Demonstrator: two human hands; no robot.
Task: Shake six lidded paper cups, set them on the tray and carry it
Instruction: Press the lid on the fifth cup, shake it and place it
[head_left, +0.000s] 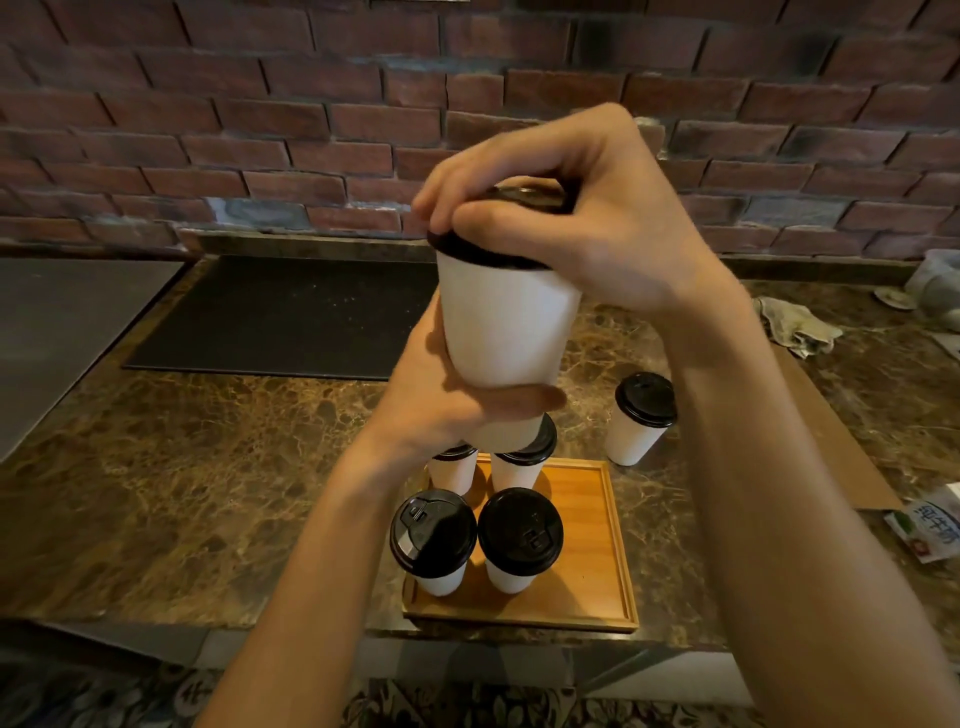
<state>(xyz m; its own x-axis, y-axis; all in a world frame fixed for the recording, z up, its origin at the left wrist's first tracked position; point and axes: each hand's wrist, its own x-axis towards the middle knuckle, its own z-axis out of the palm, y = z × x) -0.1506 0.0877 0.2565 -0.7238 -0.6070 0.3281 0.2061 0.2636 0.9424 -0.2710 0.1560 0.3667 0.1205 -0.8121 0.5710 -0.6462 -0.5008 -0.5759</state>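
1. While the left hand (457, 410) grips the base of the raised cup (506, 322), fingers curled under and around its bottom, that cup is held nearly upright, its long axis vertical with a slight tilt.
2. Raised cup: held between both hands, well above the counter (208, 467) and over the far part of the tray (597, 525).
3. Right hand (566, 218): closed over the black lid (483, 252) from above, fingers curled round its rim and pressing it down.
4. Tray load: four lidded cups stand in the left part of the tray, near-left cup (434, 540), near-right cup (519, 535), far-left cup (452, 467) and far-right cup (524, 457). The far-left cup is mostly hidden by the left wrist, so its lid is only probably seated.
5. Free space: the bare right strip of the tray lies below and to the right of the raised cup. Judgement: the set-down runs downward and rightward, axis kept vertical.
6. Last cup (641, 421): stands on the counter just beyond the far right corner of the tray, apart from it; the right hand is nearer.
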